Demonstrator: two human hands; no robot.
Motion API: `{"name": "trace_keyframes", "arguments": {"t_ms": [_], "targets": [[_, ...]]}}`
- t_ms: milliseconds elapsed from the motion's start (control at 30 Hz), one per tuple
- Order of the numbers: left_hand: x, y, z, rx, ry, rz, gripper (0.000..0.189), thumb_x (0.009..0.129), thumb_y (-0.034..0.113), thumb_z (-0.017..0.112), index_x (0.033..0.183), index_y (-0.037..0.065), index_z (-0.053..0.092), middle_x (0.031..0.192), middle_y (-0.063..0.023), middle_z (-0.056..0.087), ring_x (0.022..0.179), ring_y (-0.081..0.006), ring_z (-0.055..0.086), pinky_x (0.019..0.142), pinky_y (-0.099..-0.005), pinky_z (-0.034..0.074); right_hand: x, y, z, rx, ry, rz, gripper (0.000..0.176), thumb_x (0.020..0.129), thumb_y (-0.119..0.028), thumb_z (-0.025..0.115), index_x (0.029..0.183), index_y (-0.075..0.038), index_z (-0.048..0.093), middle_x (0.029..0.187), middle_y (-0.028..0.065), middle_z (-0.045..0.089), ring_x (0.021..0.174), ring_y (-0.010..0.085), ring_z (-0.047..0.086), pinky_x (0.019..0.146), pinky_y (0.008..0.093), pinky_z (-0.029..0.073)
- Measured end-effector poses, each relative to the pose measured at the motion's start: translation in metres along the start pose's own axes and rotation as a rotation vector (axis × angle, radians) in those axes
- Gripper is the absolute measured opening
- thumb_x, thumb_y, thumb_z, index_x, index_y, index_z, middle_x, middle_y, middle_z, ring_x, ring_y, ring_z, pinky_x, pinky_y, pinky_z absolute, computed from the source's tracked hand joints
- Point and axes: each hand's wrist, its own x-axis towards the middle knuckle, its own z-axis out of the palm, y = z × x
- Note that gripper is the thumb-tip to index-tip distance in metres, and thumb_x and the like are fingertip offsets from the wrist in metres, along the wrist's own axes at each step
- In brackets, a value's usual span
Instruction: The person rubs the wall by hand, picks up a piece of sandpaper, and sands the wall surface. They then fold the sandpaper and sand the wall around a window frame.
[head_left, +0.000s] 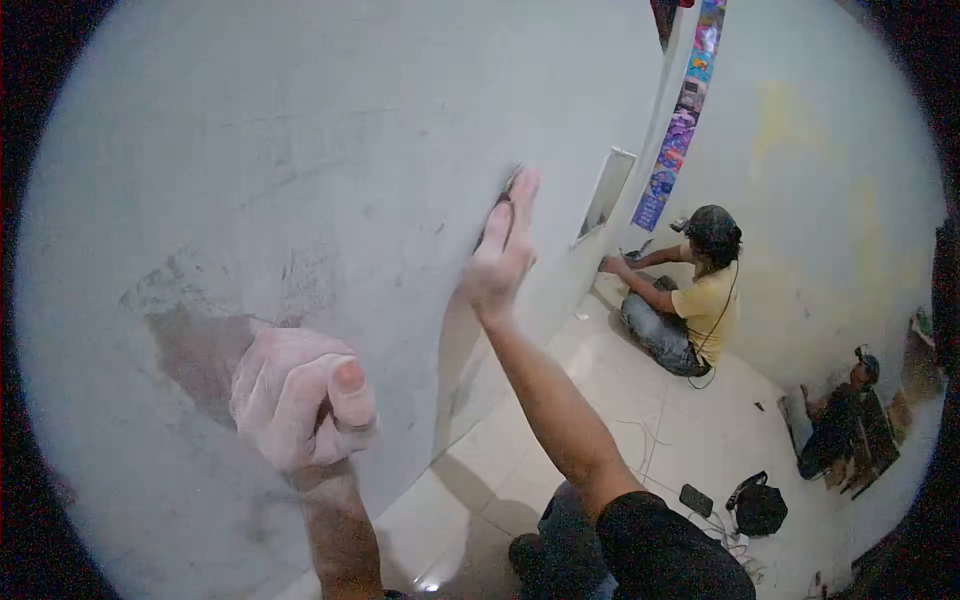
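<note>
And pressing a thin dark pad (495,215) to the grey wall (330,130) with the right hand (505,250), left of the framed panel (604,195)! Stretching those fingers upward along the pad, partly hiding it, with the edge peeking out; impossible to tell how tightly pressed together. Down to the left of the panel, curling the left hand (305,400) into a loose fist, fingers folded in and thumb laid across, skin dusted pale; can't tell whether gripping anything inside or touching the wall. Just right of the panel, spotting a strip of colourful pictures (682,120). Below it, to the right, seeing a person in a yellow shirt (708,300) seated on the tiled floor (590,385). Much lower than the panel, catching a dark phone (696,500) beside a black bag (760,508), and farther right, a person in dark clothes (835,425)
</note>
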Motion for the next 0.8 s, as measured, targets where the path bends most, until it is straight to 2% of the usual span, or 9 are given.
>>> {"name": "trace_keyframes", "arguments": {"t_ms": [133, 200, 267, 300, 467, 500, 600, 700, 800], "targets": [[0.0, 0.0, 0.004, 0.024, -0.036, 0.011, 0.028, 0.088, 0.015, 0.057, 0.062, 0.006, 0.058, 0.058, -0.0063, 0.059, 0.051, -0.02, 0.056, 0.049, -0.0314, 0.044, -0.006, -0.007, 0.007, 0.024, 0.052, 0.051, 0.051, 0.096, -0.012, 0.041, 0.143, 0.008, 0.036, 0.152, 0.026, 0.031, 0.145, 0.0397, 0.022, 0.118, 0.0429, 0.016], [-0.007, -0.006, 0.003, 0.009, -0.015, 0.025, 0.028, 0.088, 0.016, 0.062, 0.062, 0.01, 0.057, 0.057, -0.0019, 0.058, 0.052, -0.0175, 0.057, 0.049, -0.0296, 0.045, -0.05, 0.002, 0.007, -0.001, -0.001, -0.074, 0.051, 0.094, -0.008, 0.041, 0.142, 0.009, 0.038, 0.15, 0.0266, 0.033, 0.143, 0.0408, 0.025, 0.118, 0.0439, 0.018], [-0.011, -0.008, 0.004, -0.012, -0.005, 0.017, 0.028, 0.088, 0.017, 0.063, 0.062, 0.01, 0.057, 0.057, -0.0021, 0.058, 0.052, -0.0174, 0.057, 0.049, -0.0296, 0.045, -0.067, 0.015, -0.002, -0.051, -0.093, -0.227, 0.051, 0.093, -0.007, 0.042, 0.141, 0.009, 0.038, 0.15, 0.0268, 0.034, 0.143, 0.0414, 0.026, 0.117, 0.0444, 0.019], [-0.012, -0.01, 0.005, -0.021, -0.002, 0.018, 0.027, 0.087, 0.017, 0.063, 0.061, 0.01, 0.057, 0.057, -0.0021, 0.058, 0.052, -0.0174, 0.057, 0.049, -0.0296, 0.045, -0.062, 0.022, 0.0, -0.084, -0.091, -0.228, 0.051, 0.092, -0.006, 0.043, 0.141, 0.01, 0.039, 0.15, 0.0275, 0.034, 0.142, 0.042, 0.028, 0.117, 0.0457, 0.021], [-0.02, -0.013, 0.008, 0.001, -0.013, -0.009, 0.027, 0.087, 0.017, 0.063, 0.061, 0.01, 0.058, 0.057, -0.002, 0.058, 0.051, -0.0177, 0.057, 0.049, -0.0297, 0.045, -0.004, -0.006, 0.016, -0.027, 0.088, 0.059, 0.05, 0.093, -0.006, 0.043, 0.14, 0.011, 0.039, 0.148, 0.0286, 0.035, 0.141, 0.0427, 0.029, 0.116, 0.0479, 0.02], [-0.025, -0.015, 0.006, 0.001, -0.024, -0.014, 0.027, 0.087, 0.017, 0.063, 0.061, 0.01, 0.058, 0.057, -0.002, 0.058, 0.051, -0.0178, 0.056, 0.049, -0.0299, 0.044, -0.017, -0.006, 0.018, -0.035, 0.07, 0.054, 0.05, 0.094, -0.006, 0.042, 0.141, 0.011, 0.038, 0.148, 0.0287, 0.035, 0.141, 0.0426, 0.029, 0.116, 0.0471, 0.021], [-0.037, -0.025, -0.005, -0.061, -0.087, 0.027, 0.025, 0.085, 0.013, 0.055, 0.063, 0.003, 0.059, 0.059, -0.0097, 0.061, 0.051, -0.0211, 0.056, 0.05, -0.0311, 0.044, -0.084, -0.001, 0.02, -0.061, -0.017, -0.03, 0.049, 0.098, -0.007, 0.039, 0.143, 0.011, 0.032, 0.149, 0.0288, 0.034, 0.142, 0.0414, 0.027, 0.117, 0.0428, 0.021], [-0.046, -0.026, -0.002, -0.096, -0.038, -0.026, 0.024, 0.085, 0.013, 0.056, 0.063, 0.003, 0.059, 0.061, -0.0105, 0.061, 0.051, -0.0205, 0.054, 0.05, -0.0314, 0.042, -0.101, 0.03, 0.012, -0.124, -0.124, -0.25, 0.047, 0.098, -0.008, 0.039, 0.141, 0.011, 0.035, 0.149, 0.0287, 0.033, 0.142, 0.0415, 0.026, 0.117, 0.0434, 0.021], [-0.045, -0.025, 0.002, -0.106, -0.022, -0.046, 0.024, 0.085, 0.013, 0.057, 0.063, 0.002, 0.059, 0.06, -0.0106, 0.061, 0.051, -0.0209, 0.055, 0.05, -0.0313, 0.042, -0.059, 0.015, 0.021, -0.082, -0.037, -0.054, 0.049, 0.095, -0.008, 0.04, 0.141, 0.011, 0.037, 0.149, 0.0306, 0.031, 0.142, 0.0439, 0.024, 0.117, 0.0483, 0.019]]}}
